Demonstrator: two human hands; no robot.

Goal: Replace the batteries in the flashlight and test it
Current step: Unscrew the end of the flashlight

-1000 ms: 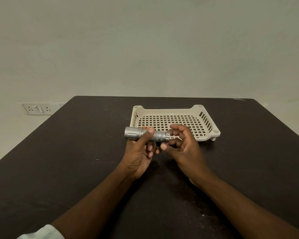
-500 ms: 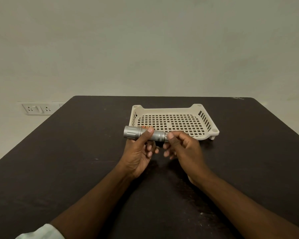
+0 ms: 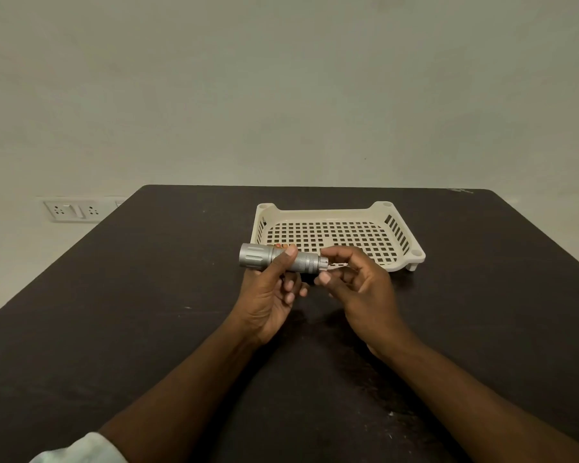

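A silver metal flashlight (image 3: pixel 258 256) lies level above the dark table, its wide head to the left and its tail to the right. My left hand (image 3: pixel 270 295) grips its barrel, thumb across the top. My right hand (image 3: pixel 358 285) is at the tail end, forefinger and thumb curled around the end cap (image 3: pixel 322 262). Whether the cap is loose or tight cannot be made out. No batteries are in sight.
A cream plastic basket (image 3: pixel 411 253) with a perforated floor stands just behind my hands. The dark table (image 3: pixel 114 312) stretches to edges on the left, right and far side. A wall socket (image 3: pixel 69 210) sits at the left.
My right hand's fingers have shifted around the flashlight's tail end, closing then spreading again. The left hand and flashlight have stayed nearly still.
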